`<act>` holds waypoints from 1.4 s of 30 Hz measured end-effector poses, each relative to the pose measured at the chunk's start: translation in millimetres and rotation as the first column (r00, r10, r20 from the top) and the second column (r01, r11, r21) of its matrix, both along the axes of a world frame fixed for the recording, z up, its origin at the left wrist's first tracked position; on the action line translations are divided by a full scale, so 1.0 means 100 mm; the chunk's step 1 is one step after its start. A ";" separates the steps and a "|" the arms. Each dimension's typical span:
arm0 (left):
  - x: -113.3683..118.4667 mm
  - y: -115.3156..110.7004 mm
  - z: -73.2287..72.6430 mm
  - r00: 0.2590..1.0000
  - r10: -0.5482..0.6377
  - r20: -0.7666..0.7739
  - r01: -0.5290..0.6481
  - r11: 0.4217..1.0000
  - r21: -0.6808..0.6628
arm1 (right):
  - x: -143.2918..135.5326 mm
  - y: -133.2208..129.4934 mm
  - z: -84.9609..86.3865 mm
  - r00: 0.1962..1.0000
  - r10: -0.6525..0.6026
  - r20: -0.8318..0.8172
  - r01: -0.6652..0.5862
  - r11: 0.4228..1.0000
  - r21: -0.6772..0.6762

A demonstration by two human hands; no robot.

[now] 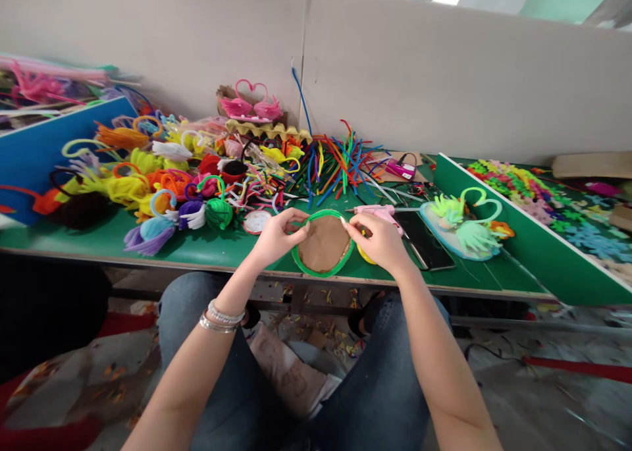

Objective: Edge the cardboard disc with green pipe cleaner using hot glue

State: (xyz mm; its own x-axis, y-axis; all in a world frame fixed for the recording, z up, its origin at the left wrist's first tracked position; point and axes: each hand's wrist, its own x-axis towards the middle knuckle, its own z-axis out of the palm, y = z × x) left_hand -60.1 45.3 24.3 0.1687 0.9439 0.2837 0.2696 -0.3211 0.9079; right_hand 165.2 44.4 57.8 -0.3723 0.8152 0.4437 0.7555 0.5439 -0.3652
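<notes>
A round brown cardboard disc [323, 243] with a green fuzzy rim is held at the table's front edge. My left hand [280, 237] pinches the rim at its upper left, thumb and fingers closed on it. On the other side, my right hand [379, 241] has its fingertips pressed together at the rim's upper right. Just behind that hand lies a pink glue gun [378, 210]. A yellow thing [365, 252] is partly hidden beneath the right hand. Beyond the left hand rests a small white round piece [257, 222] with a reddish edge.
Colourful pipe-cleaner swans [158, 217] crowd the left. Loose pipe cleaners [340, 161] are heaped at the back. To the right are a black phone [427, 240], a green swan pair [476, 224] on a base, and a green divider [523, 234]. A pink swan pair [251, 105] stands behind.
</notes>
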 end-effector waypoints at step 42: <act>0.03 0.04 -0.05 0.985 0.130 0.115 -0.138 0.988 0.071 | 0.05 0.05 -0.03 0.963 -0.050 -0.265 -0.030 0.956 -0.291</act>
State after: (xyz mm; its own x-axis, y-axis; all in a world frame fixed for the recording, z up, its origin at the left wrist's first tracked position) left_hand -57.2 49.3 19.4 0.0061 0.9300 0.3674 0.2150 -0.3601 0.9078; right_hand 169.8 49.3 54.6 -0.2638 0.9261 0.2698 0.6130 0.3769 -0.6944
